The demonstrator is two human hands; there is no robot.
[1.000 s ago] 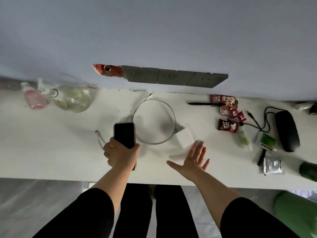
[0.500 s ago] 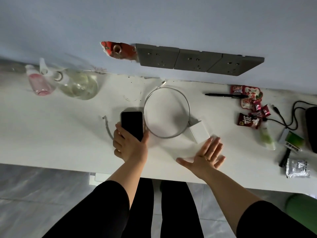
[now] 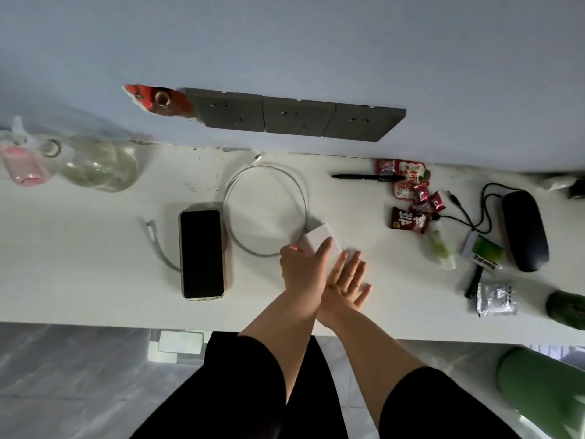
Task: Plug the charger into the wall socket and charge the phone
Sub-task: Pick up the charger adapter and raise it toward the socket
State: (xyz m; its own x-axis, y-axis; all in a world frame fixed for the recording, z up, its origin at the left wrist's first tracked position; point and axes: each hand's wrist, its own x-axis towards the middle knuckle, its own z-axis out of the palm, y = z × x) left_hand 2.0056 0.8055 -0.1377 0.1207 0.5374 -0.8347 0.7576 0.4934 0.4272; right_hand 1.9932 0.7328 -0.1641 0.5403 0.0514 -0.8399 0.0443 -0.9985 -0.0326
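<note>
The black-screened phone [image 3: 201, 253] lies flat on the white table [image 3: 79, 280], free of any hand. To its right sits the white charger block [image 3: 319, 233], with its white cable [image 3: 265, 166] looped in a ring behind it. My left hand [image 3: 302, 269] reaches across and closes on the charger, thumb on its left side, fingers over its right. My right hand [image 3: 348, 282] rests flat on the table beside it, fingers spread, partly under my left forearm. A row of three grey wall sockets [image 3: 297, 119] is above the table, with nothing plugged in.
A short grey cable [image 3: 158, 250] runs under the phone's left edge. Two clear bottles [image 3: 95, 166] stand at the far left. On the right lie a pen [image 3: 361, 177], red snack packets [image 3: 410, 220], a black case [image 3: 525, 231] with a cord, and a silver sachet [image 3: 495, 297].
My left hand set the phone down on the table, let go and crossed right onto the charger. My right hand stayed flat near the charger.
</note>
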